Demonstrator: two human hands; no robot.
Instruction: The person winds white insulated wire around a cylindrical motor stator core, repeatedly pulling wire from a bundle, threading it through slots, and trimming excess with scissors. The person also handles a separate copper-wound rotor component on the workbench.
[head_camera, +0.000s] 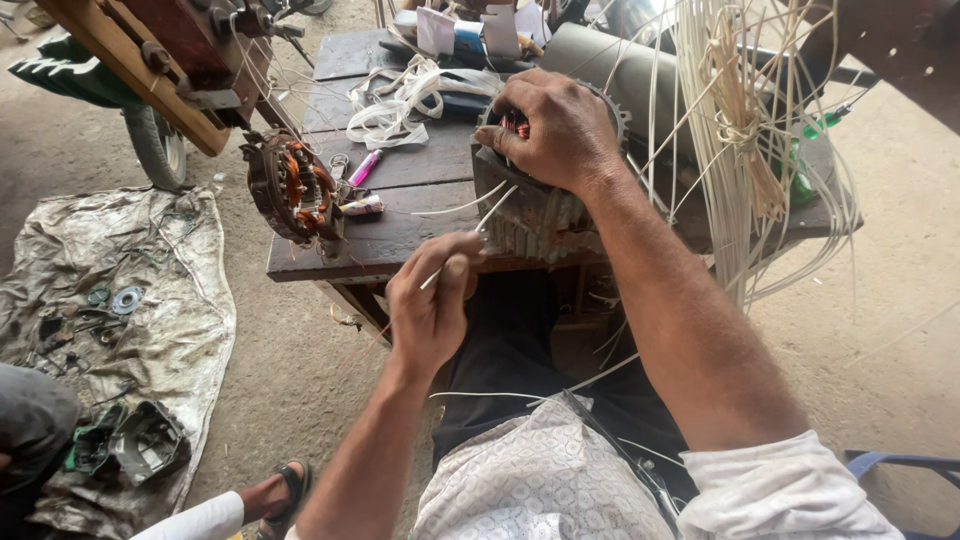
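My right hand (555, 128) rests on top of a grey finned motor stator (535, 225) that stands on the edge of a dark wooden table (400, 240); its fingers cover the copper windings. My left hand (432, 305) is just below and in front of the stator, pinching a thin white strip (480, 225) that points up toward the stator's face.
A second stator with copper windings (292, 187) leans at the table's left edge. White strips hang in a bundle (745, 130) at the right. A pink pen (362, 167) lies on the table. A cloth with metal parts (120, 310) covers the ground at left, near another person's sandalled foot (280, 492).
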